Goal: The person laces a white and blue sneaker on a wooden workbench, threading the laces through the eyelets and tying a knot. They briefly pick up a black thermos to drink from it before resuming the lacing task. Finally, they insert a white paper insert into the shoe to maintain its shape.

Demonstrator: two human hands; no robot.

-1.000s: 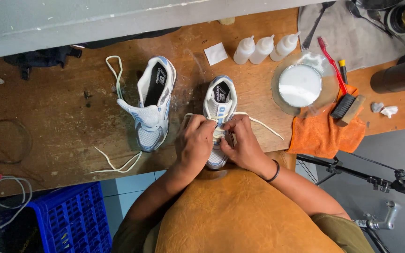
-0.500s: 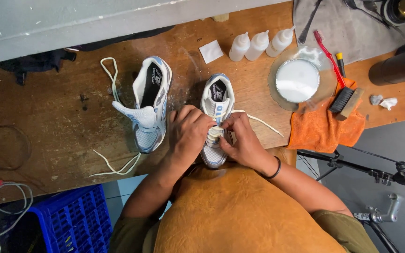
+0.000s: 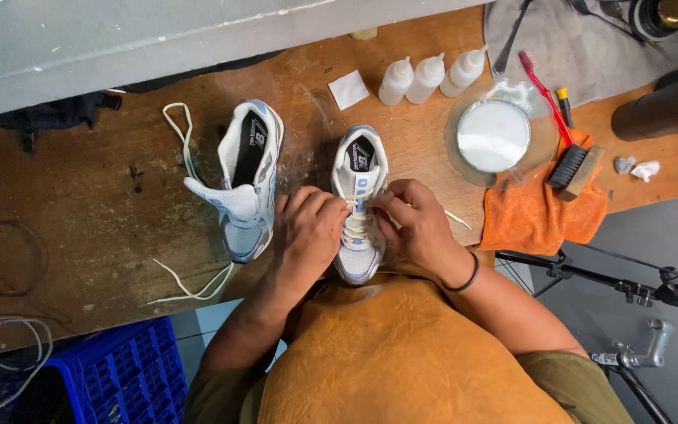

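Gripping the laces from both sides, the person works on a white and pale blue sneaker that stands near the front edge of the wooden workbench, toe toward the body. The left hand is curled over the shoe's left flank, its fingers bunched and pinching the cream lace at the eyelets. The right hand (a dark band sits on its wrist) is likewise closed, fingertips pressed together on the lace at the tongue; a loose lace end pokes out just beyond it toward the orange cloth.

Just beside the left hand lies the second sneaker, tongue flopped open, with its own lace trailing off both ends. Three small white squeeze bottles stand at the back of the bench, near a round clear dish of white liquid. A red toothbrush and a wooden-backed brush rest by the cloth. A blue crate sits below the bench edge.
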